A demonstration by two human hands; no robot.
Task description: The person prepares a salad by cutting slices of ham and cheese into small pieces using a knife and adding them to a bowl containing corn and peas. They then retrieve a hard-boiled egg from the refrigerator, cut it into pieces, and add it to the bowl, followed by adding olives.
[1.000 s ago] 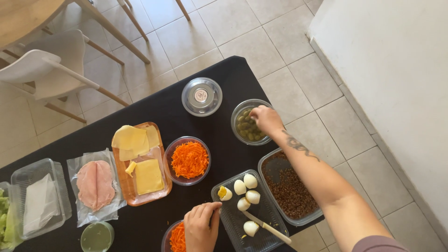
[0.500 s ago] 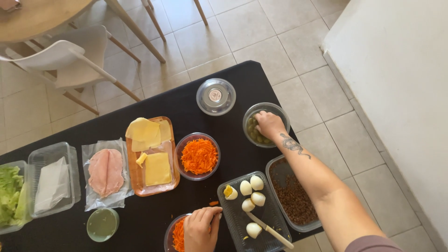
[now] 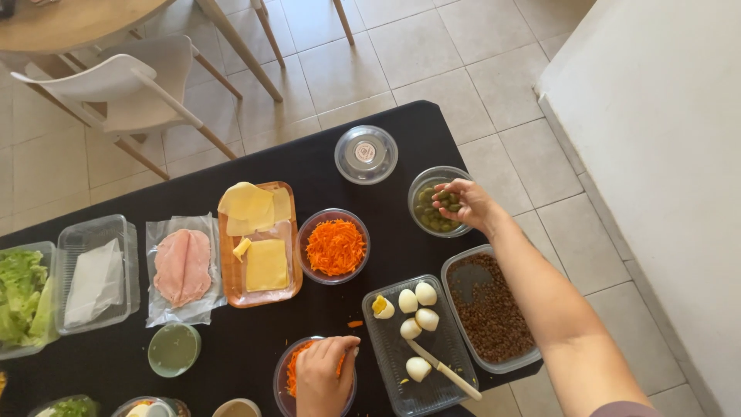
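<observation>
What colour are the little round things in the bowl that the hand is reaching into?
Green: the olives under the right hand, seen in the head view.

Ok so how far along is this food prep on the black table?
Done: eggs peeled, carrot grated, cheese sliced. In hand: right hand reaches into the bowl of olives; left hand is in the near bowl holding carrot. Left: ham and lettuce sit untouched.

The left hand (image 3: pixel 323 378) covers much of the near bowl of grated carrot (image 3: pixel 297 369), which the bottom edge cuts. Whether the right hand's (image 3: pixel 463 202) fingertips pinch an olive in the olive bowl (image 3: pixel 429 210) cannot be told. The lettuce tub (image 3: pixel 21 297) is cut off at left.
</observation>
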